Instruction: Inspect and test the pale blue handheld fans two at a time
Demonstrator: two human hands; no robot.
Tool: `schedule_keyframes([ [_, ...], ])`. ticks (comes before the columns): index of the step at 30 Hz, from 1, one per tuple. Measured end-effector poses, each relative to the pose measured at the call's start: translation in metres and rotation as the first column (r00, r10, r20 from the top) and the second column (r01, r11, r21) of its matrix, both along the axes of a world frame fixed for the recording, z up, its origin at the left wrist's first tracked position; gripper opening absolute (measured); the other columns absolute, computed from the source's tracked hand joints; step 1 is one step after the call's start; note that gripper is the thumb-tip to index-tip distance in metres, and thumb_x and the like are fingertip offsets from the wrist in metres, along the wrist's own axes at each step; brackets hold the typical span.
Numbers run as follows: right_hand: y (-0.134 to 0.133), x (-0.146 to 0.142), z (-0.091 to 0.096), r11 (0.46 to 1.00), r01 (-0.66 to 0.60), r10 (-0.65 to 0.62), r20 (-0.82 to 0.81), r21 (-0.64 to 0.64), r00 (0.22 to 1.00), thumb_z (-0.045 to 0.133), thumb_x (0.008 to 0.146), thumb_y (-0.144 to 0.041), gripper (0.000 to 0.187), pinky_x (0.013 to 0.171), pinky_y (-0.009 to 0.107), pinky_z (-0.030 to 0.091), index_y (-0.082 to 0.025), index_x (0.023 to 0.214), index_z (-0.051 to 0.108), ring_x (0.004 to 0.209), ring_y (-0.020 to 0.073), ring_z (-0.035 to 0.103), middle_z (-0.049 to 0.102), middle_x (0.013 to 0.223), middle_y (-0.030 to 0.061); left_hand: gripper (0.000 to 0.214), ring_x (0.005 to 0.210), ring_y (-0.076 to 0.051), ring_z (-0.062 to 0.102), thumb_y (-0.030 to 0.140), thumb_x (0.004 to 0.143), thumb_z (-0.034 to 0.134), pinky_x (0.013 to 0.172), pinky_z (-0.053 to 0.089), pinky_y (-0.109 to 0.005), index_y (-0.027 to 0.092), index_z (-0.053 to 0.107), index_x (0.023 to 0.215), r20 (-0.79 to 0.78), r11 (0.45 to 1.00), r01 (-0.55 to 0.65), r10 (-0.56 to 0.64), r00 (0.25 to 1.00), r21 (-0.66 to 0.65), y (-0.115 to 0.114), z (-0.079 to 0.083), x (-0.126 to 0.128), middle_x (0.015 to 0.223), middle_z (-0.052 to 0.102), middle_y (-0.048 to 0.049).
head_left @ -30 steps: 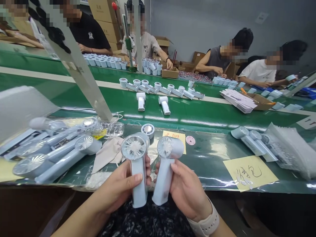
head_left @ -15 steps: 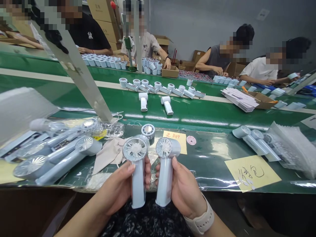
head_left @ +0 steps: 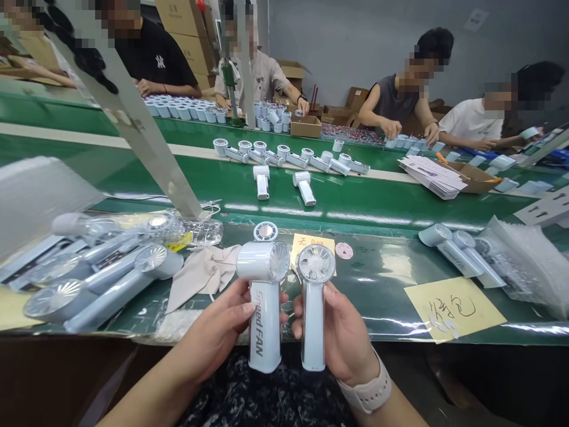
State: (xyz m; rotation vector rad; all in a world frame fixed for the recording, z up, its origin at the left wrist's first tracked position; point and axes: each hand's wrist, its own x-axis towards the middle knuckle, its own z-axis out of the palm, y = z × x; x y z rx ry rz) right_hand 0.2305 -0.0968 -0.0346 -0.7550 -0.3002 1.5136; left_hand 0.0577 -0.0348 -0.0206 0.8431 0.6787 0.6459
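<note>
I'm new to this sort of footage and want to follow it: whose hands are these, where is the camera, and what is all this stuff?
There is no machine holding things here, just a person's bare hands. All the pictures come from one camera worn on that person's head, looking forward and down.

The left hand holds a handheld fan marked "Speed FAN"; the right hand, above a pale watch band, holds a second fan.

On the dark green bench lie a pile of similar fans at left, a beige cloth, and, at right, a yellow note and a clear plastic bag. Other people work across the way.
</note>
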Motion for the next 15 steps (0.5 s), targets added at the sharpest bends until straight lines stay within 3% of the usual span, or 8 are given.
schedule_keyframes([
  [5, -0.0020, 0.0051, -0.0018, 0.995, 0.092, -0.093, 0.012, 0.041, 0.996, 0.076, 0.076, -0.038, 0.029, 0.073, 0.031, 0.058, -0.019, 0.097, 0.073, 0.078, 0.0197, 0.067, 0.074, 0.083, 0.0053, 0.040, 0.090, -0.027, 0.074, 0.039, 0.079, 0.075, 0.079, 0.058, -0.035, 0.026, 0.066, 0.115, 0.020, 0.999, 0.016, -0.017, 1.000, 0.037, 0.0013, -0.0020, 0.0001, 0.103, 0.078, -0.0055],
  [10, 0.0007, 0.0015, -0.0006, 0.993, 0.120, -0.119, -0.026, 0.010, 0.993, 0.072, 0.080, -0.035, 0.037, 0.074, 0.035, 0.058, -0.028, 0.116, 0.066, 0.083, 0.0221, 0.070, 0.077, 0.091, 0.0052, 0.040, 0.092, -0.025, 0.073, 0.041, 0.081, 0.074, 0.081, 0.056, -0.035, 0.027, 0.062, 0.116, -0.002, 0.989, 0.072, -0.072, 0.997, 0.125, 0.0026, -0.0047, -0.0023, 0.102, 0.077, -0.0045],
  [15, 0.0035, -0.0034, 0.0003, 0.995, 0.100, -0.100, 0.022, 0.000, 0.995, 0.063, 0.087, -0.034, 0.031, 0.075, 0.034, 0.058, -0.022, 0.115, 0.065, 0.078, 0.0211, 0.071, 0.078, 0.086, 0.0091, 0.034, 0.092, -0.022, 0.073, 0.045, 0.085, 0.069, 0.081, 0.056, -0.032, 0.026, 0.057, 0.111, -0.059, 0.984, 0.095, -0.087, 0.994, 0.151, 0.0042, -0.0101, -0.0053, 0.096, 0.078, -0.0020],
])
